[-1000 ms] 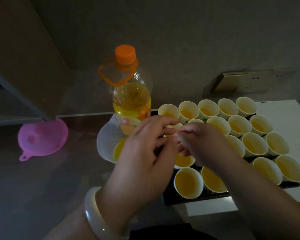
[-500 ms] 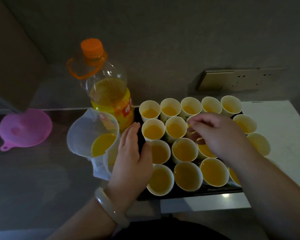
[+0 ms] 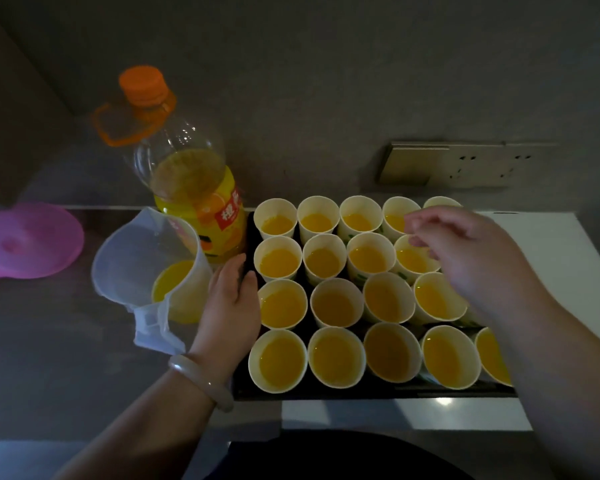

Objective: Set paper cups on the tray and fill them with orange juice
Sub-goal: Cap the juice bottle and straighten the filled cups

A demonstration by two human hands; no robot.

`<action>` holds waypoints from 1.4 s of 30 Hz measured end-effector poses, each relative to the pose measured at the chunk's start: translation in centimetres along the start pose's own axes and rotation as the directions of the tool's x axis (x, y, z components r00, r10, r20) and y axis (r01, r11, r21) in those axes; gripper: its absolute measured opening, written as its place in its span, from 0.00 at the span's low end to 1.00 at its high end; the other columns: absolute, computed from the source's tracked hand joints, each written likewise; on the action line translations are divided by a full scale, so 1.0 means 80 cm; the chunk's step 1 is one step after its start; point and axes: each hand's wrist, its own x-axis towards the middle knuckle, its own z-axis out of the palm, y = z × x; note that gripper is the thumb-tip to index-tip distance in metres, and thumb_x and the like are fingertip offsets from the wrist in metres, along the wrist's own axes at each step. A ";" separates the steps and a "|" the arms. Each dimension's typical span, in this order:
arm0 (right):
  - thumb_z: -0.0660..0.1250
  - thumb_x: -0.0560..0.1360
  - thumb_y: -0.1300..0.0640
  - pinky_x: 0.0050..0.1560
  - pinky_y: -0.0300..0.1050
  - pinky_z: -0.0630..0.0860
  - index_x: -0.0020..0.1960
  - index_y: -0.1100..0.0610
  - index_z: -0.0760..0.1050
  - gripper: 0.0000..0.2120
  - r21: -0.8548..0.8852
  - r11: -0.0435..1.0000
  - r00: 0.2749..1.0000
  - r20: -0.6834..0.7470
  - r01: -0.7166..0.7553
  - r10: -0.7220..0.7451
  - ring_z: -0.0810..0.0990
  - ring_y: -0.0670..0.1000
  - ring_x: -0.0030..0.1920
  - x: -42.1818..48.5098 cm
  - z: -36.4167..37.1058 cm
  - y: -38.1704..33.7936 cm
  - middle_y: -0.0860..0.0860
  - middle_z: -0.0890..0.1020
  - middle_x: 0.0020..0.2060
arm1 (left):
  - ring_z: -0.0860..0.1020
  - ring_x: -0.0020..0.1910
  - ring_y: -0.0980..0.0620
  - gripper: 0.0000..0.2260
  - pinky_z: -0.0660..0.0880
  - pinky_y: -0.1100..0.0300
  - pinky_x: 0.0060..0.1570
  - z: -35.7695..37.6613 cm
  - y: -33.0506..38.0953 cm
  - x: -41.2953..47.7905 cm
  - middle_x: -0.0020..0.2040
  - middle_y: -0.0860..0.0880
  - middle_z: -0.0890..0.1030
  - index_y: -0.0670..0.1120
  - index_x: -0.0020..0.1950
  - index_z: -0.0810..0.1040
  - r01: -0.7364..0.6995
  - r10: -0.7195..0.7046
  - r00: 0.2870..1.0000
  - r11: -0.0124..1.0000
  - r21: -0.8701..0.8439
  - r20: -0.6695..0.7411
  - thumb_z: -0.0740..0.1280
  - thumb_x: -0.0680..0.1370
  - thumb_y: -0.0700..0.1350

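Across the black rectangular tray (image 3: 326,393), white paper cups (image 3: 278,358) are standing in close rows, many of them rim against rim. Every cup whose inside is showing is holding orange juice; the far right ones are lying partly hidden under the right forearm. The left hand (image 3: 231,306) is resting straight-fingered at the tray's left edge, gripping nothing, between the cups and the translucent plastic measuring jug (image 3: 142,258), which is holding a little juice. The right hand (image 3: 475,258) is hovering above the back right cups with its fingers loosely curled, seemingly holding nothing. Behind the jug, the clear plastic juice bottle with the orange cap (image 3: 194,199) is standing about half full, and a pink silicone funnel (image 3: 28,240) is lying well apart on the dark tabletop (image 3: 49,341).

Pouring is looking finished or nearly so, and the person is probably checking or straightening the cups. Any next move is calling for a light touch low on a cup's wall, since filled paper cups packed this tightly are liable to slop.
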 end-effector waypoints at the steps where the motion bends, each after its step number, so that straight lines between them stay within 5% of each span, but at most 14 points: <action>1: 0.65 0.75 0.47 0.56 0.54 0.77 0.46 0.41 0.82 0.06 0.036 0.999 0.998 -0.056 0.007 -0.005 0.82 0.48 0.50 0.004 -0.008 0.003 0.43 0.84 0.44 | 0.67 0.69 0.51 0.17 0.61 0.58 0.67 0.001 -0.003 0.002 0.69 0.51 0.69 0.49 0.73 0.66 0.013 -0.013 1.000 1.000 0.007 -0.006 0.56 0.83 0.46; 4: 0.65 0.75 0.50 0.55 0.54 0.78 0.41 0.39 0.82 0.09 0.111 0.994 0.977 -0.214 -0.001 0.025 0.83 0.46 0.46 0.018 -0.032 0.014 0.42 0.85 0.40 | 0.69 0.68 0.48 0.17 0.65 0.48 0.69 0.002 -0.013 0.011 0.69 0.50 0.72 0.50 0.71 0.68 0.008 -0.007 1.000 0.999 0.040 -0.029 0.55 0.83 0.47; 6: 0.64 0.77 0.53 0.55 0.54 0.79 0.40 0.42 0.81 0.10 0.117 0.993 0.964 -0.258 -0.034 0.063 0.83 0.46 0.44 0.029 -0.046 0.027 0.44 0.85 0.39 | 0.69 0.68 0.48 0.17 0.65 0.52 0.67 0.002 -0.015 0.014 0.69 0.50 0.72 0.50 0.72 0.68 0.033 -0.031 0.999 0.998 0.061 -0.037 0.55 0.83 0.46; 9: 0.65 0.77 0.52 0.54 0.56 0.78 0.39 0.43 0.79 0.09 0.075 0.992 0.962 -0.246 -0.101 0.116 0.83 0.50 0.46 0.040 -0.060 0.050 0.46 0.84 0.41 | 0.69 0.66 0.49 0.16 0.63 0.58 0.62 0.002 -0.016 0.015 0.66 0.52 0.73 0.49 0.71 0.69 0.076 -0.074 0.997 0.992 0.100 -0.025 0.54 0.83 0.45; 15: 0.64 0.77 0.52 0.58 0.58 0.76 0.40 0.43 0.78 0.08 -0.029 0.989 0.968 -0.212 -0.146 0.136 0.80 0.55 0.52 0.048 -0.073 0.083 0.49 0.83 0.46 | 0.74 0.60 0.47 0.15 0.67 0.56 0.57 0.007 -0.027 0.021 0.61 0.49 0.77 0.52 0.68 0.72 0.113 -0.117 0.993 0.986 0.127 0.026 0.55 0.82 0.44; 23: 0.66 0.77 0.56 0.56 0.54 0.76 0.50 0.52 0.80 0.05 0.065 0.964 0.923 -0.276 -0.259 0.266 0.80 0.55 0.47 0.061 -0.092 0.140 0.54 0.82 0.46 | 0.74 0.55 0.45 0.15 0.67 0.58 0.51 0.014 -0.040 0.026 0.60 0.46 0.76 0.47 0.68 0.71 0.213 -0.218 0.976 0.961 0.177 0.007 0.57 0.82 0.44; 30: 0.65 0.78 0.62 0.46 0.50 0.77 0.55 0.60 0.79 0.08 0.023 0.926 0.911 -0.174 -0.376 0.375 0.78 0.56 0.40 0.063 -0.097 0.173 0.58 0.81 0.46 | 0.74 0.59 0.44 0.17 0.69 0.57 0.55 0.017 -0.047 0.033 0.64 0.44 0.76 0.46 0.70 0.71 0.265 -0.270 0.963 0.950 0.166 0.007 0.60 0.81 0.46; 35: 0.70 0.75 0.57 0.50 0.53 0.78 0.48 0.53 0.79 0.03 -0.108 0.903 0.909 -0.014 -0.415 0.416 0.81 0.58 0.46 0.058 -0.093 0.175 0.56 0.82 0.43 | 0.75 0.59 0.43 0.17 0.73 0.55 0.57 0.014 -0.052 0.034 0.64 0.44 0.77 0.49 0.70 0.71 0.267 -0.275 0.961 0.943 0.199 0.015 0.61 0.81 0.48; 42: 0.68 0.77 0.59 0.48 0.51 0.76 0.46 0.53 0.79 0.03 -0.020 0.901 0.898 0.071 -0.434 0.435 0.80 0.58 0.44 0.056 -0.099 0.182 0.55 0.82 0.42 | 0.77 0.53 0.47 0.16 0.70 0.58 0.46 0.012 -0.059 0.035 0.59 0.46 0.80 0.50 0.69 0.73 0.196 -0.218 0.974 0.950 0.242 0.069 0.63 0.81 0.48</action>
